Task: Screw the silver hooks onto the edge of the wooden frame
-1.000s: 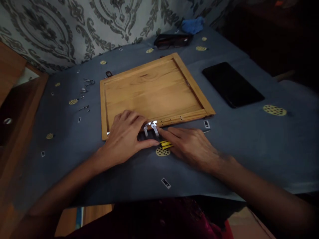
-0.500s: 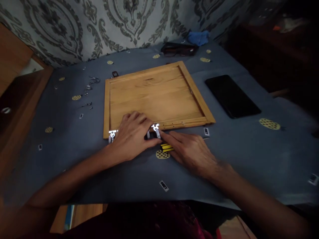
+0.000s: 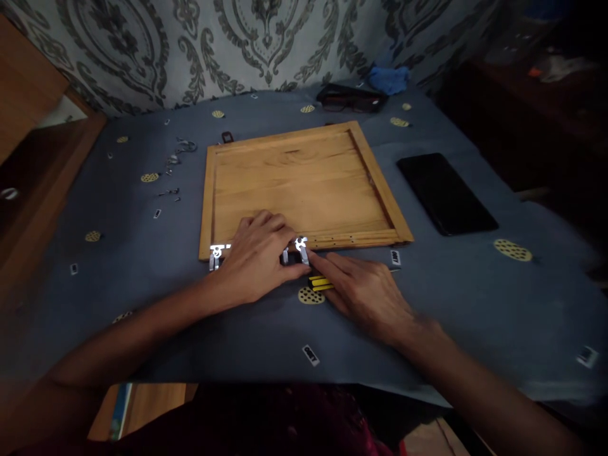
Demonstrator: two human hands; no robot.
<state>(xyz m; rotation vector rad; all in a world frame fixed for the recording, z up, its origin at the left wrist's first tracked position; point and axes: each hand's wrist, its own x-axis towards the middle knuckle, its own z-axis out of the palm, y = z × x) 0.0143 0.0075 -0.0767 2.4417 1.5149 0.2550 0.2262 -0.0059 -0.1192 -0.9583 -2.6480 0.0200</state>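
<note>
A wooden panel (image 3: 299,183) with a raised frame lies flat on a blue-grey cloth (image 3: 475,291). My left hand (image 3: 259,256) rests palm down on the panel's near edge, fingers curled over a shiny metal bracket (image 3: 301,248) there. My right hand (image 3: 363,288) lies flat beside it, fingers stretched toward the same bracket, over a yellow-handled tool (image 3: 320,282) on the cloth. A second metal bracket (image 3: 217,252) shows at the panel's near left corner.
A black phone (image 3: 446,193) lies right of the panel. Dark glasses (image 3: 351,98) and a blue cloth (image 3: 389,79) sit at the back. Small metal parts (image 3: 173,161) are scattered at the left. A patterned wall is behind; a wooden edge runs on the left.
The view has shifted so the left corner bracket came into sight. Both hands stay at the panel's near edge by the bracket.
</note>
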